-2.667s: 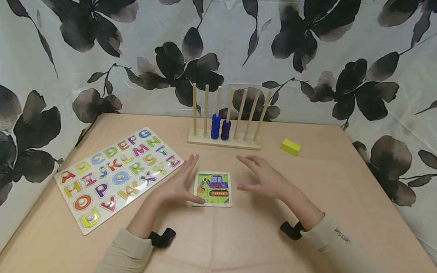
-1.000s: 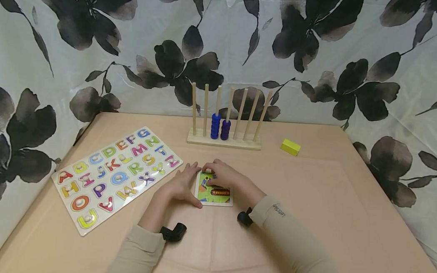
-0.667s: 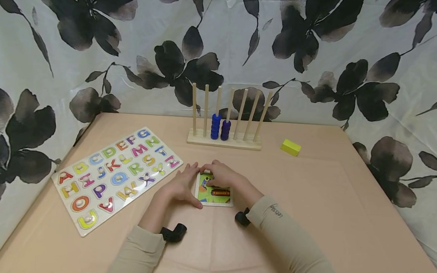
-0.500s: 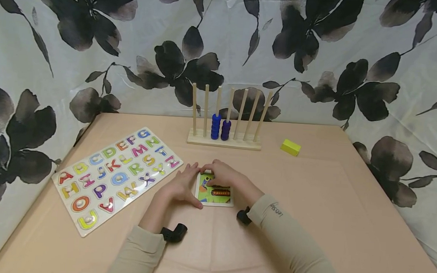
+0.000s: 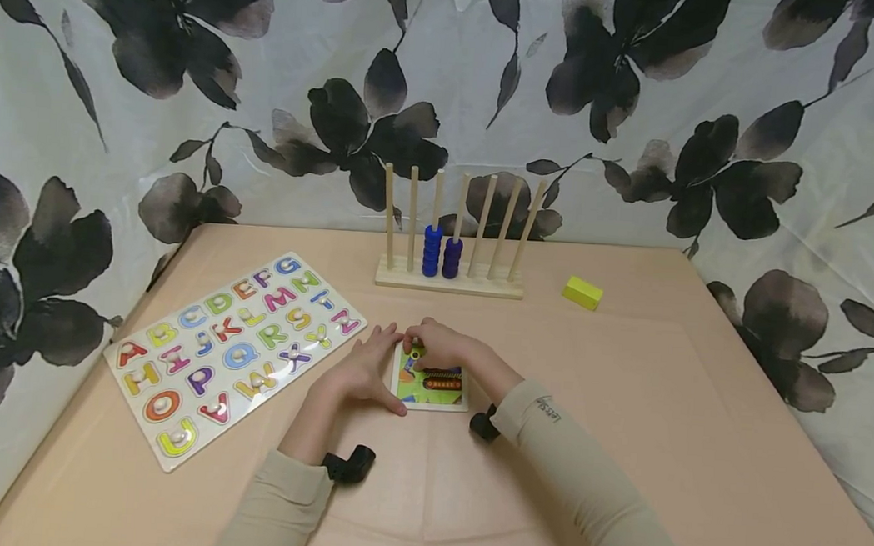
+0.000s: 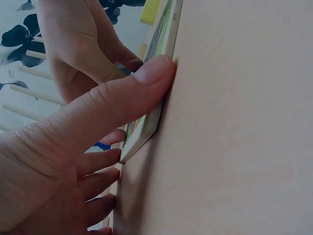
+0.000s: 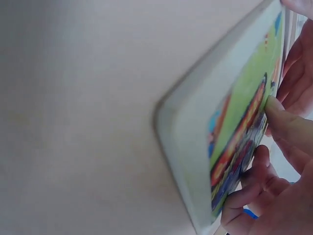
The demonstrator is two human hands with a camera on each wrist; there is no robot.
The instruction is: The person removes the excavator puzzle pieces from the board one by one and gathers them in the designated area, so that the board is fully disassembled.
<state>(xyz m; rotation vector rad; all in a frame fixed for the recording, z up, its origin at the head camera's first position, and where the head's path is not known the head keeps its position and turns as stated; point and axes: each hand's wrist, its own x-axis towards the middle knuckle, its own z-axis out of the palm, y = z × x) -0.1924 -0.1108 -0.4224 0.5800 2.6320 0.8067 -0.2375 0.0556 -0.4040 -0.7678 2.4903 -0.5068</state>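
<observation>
A small square picture puzzle (image 5: 437, 394) with a pale border and an excavator picture lies on the table between both hands. My left hand (image 5: 359, 370) steadies its left side: the thumb (image 6: 151, 73) presses on the near edge and the straight fingers (image 6: 100, 183) lie along the left edge. From above, my right hand (image 5: 440, 346) reaches over the far part of the picture. Its thumb (image 7: 288, 122) rests on the printed face and its curled fingers (image 7: 242, 200) sit at the far edge, pinching there. The picture's upper part is hidden under this hand.
A white alphabet board (image 5: 240, 361) with knobbed letters lies at an angle on the left. Behind the puzzle stands a wooden peg rack (image 5: 447, 282) with blue and purple beads on two pegs. A yellow block (image 5: 582, 293) lies back right. Floral cloth (image 5: 642, 110) hangs behind the table.
My right hand has come in from the right, where it hovered open, onto the puzzle's far part. Its fingers have since curled tighter. My left hand has slid slightly to the right along the puzzle.
</observation>
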